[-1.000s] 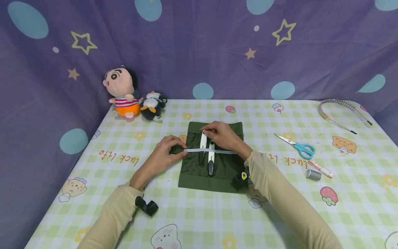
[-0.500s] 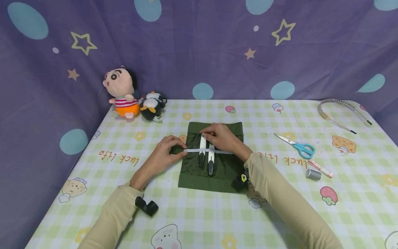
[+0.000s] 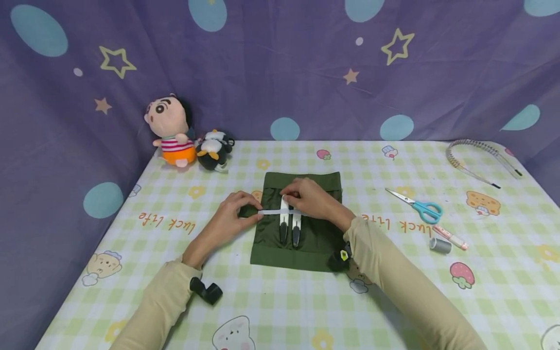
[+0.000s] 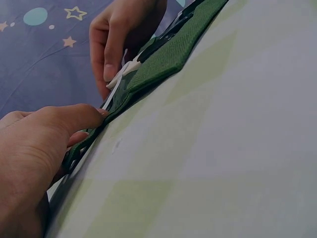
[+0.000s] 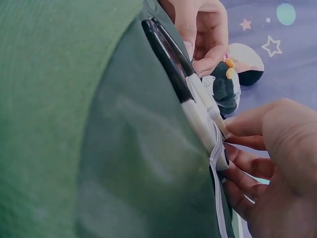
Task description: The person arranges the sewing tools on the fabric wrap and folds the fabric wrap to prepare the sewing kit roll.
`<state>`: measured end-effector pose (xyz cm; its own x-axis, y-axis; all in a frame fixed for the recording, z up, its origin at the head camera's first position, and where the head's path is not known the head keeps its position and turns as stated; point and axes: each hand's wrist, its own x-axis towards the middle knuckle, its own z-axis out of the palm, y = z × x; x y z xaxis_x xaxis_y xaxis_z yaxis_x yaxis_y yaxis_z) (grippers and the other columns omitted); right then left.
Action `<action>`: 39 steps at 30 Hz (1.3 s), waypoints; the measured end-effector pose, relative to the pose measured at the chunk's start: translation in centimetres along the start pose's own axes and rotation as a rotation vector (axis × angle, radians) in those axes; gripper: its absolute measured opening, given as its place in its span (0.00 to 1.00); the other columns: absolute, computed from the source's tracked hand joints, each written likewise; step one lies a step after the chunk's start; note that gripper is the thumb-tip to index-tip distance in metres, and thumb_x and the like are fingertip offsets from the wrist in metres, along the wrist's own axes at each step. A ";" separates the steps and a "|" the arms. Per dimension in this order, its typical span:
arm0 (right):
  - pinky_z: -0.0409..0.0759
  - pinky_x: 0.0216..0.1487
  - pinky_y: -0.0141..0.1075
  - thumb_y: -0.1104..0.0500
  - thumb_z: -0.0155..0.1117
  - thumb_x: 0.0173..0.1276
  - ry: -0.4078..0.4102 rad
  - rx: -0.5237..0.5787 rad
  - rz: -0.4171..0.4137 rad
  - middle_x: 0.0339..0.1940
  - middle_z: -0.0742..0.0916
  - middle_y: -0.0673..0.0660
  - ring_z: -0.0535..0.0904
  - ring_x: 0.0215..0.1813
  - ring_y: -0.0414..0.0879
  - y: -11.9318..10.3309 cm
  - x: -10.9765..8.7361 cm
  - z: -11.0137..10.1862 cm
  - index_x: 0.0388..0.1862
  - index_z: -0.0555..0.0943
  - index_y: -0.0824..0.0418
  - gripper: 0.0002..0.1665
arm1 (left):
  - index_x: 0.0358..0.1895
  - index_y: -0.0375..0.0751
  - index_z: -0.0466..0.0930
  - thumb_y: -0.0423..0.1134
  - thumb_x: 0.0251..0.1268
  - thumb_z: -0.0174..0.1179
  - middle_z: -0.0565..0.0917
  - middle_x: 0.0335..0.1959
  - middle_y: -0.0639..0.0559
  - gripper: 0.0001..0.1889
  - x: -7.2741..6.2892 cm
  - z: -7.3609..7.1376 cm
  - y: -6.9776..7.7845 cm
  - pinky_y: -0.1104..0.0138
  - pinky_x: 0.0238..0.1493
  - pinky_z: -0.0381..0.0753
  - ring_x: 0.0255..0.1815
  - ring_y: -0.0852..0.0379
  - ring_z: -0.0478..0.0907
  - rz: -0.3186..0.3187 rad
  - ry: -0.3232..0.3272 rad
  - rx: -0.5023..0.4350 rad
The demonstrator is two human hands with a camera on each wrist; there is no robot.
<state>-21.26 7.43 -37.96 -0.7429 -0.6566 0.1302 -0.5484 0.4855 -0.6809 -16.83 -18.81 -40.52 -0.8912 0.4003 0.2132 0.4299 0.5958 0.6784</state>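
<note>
A dark green cloth organizer (image 3: 273, 255) lies flat on the table, crossed by a narrow white elastic band (image 3: 269, 212). Two slim white tools with black ends, a left one (image 3: 284, 232) and a right one (image 3: 296, 228), lie side by side under that band. My left hand (image 3: 227, 216) pinches the band at the organizer's left edge. Thumb and fingers of my right hand (image 3: 315, 197) pinch the white far end of the left tool. In the right wrist view the black ends (image 5: 168, 62) lie over the shiny green lining, and the right fingers (image 5: 247, 121) close on the white part.
Blue-handled scissors (image 3: 422, 209), a pink-and-white stick (image 3: 451, 237) and a grey thread spool (image 3: 440, 245) lie to the right. A headband (image 3: 463, 146) is at the back right. Two plush toys, a doll (image 3: 175, 136) and a penguin (image 3: 213, 150), sit at the back left.
My right hand has drawn the left tool toward me under the band, so its black end now lies almost level with the right tool's. The left hand stays in place.
</note>
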 end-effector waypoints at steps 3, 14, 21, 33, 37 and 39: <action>0.73 0.33 0.39 0.64 0.58 0.81 -0.002 -0.005 -0.005 0.38 0.82 0.56 0.73 0.28 0.44 -0.1 -0.1 0.0 0.59 0.84 0.70 0.16 | 0.46 0.48 0.87 0.39 0.68 0.72 0.81 0.52 0.51 0.07 0.0 0.0 0.0 0.46 0.60 0.73 0.57 0.46 0.73 -0.003 0.003 0.004; 0.75 0.34 0.40 0.64 0.59 0.80 0.003 -0.004 -0.039 0.43 0.85 0.58 0.73 0.29 0.43 0.1 -0.5 0.2 0.59 0.85 0.70 0.16 | 0.46 0.50 0.87 0.41 0.68 0.72 0.81 0.53 0.52 0.07 0.0 0.1 -0.1 0.46 0.61 0.72 0.58 0.47 0.73 -0.008 0.002 -0.002; 0.74 0.39 0.42 0.63 0.60 0.80 0.004 -0.038 -0.033 0.44 0.84 0.58 0.73 0.35 0.44 0.0 -0.8 0.3 0.59 0.85 0.68 0.16 | 0.46 0.50 0.87 0.41 0.68 0.72 0.81 0.53 0.51 0.07 0.0 0.1 -0.2 0.46 0.61 0.72 0.58 0.47 0.73 -0.005 0.004 0.002; 0.72 0.52 0.47 0.61 0.62 0.79 0.009 -0.084 -0.025 0.45 0.84 0.55 0.74 0.44 0.49 -0.3 -1.0 0.4 0.60 0.85 0.67 0.16 | 0.47 0.49 0.87 0.41 0.68 0.72 0.81 0.53 0.51 0.08 0.0 0.1 -0.2 0.45 0.61 0.72 0.59 0.46 0.73 -0.004 0.006 0.004; 0.72 0.53 0.48 0.61 0.62 0.79 0.010 -0.087 -0.028 0.46 0.84 0.56 0.75 0.46 0.50 -0.3 -1.0 0.4 0.60 0.85 0.66 0.16 | 0.47 0.49 0.87 0.42 0.68 0.72 0.81 0.53 0.51 0.08 0.0 0.1 -0.2 0.45 0.61 0.72 0.59 0.46 0.73 -0.006 0.006 0.009; 0.72 0.55 0.48 0.61 0.62 0.79 0.008 -0.086 -0.028 0.47 0.85 0.56 0.75 0.47 0.50 -0.2 -1.0 0.4 0.60 0.85 0.66 0.17 | 0.48 0.48 0.87 0.42 0.69 0.72 0.81 0.53 0.51 0.08 0.0 0.1 -0.2 0.45 0.61 0.73 0.58 0.46 0.73 -0.009 0.004 0.009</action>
<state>-20.27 7.74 -38.20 -0.7294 -0.6664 0.1545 -0.5998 0.5145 -0.6128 -16.91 -18.82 -40.69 -0.8958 0.3916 0.2100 0.4228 0.6056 0.6741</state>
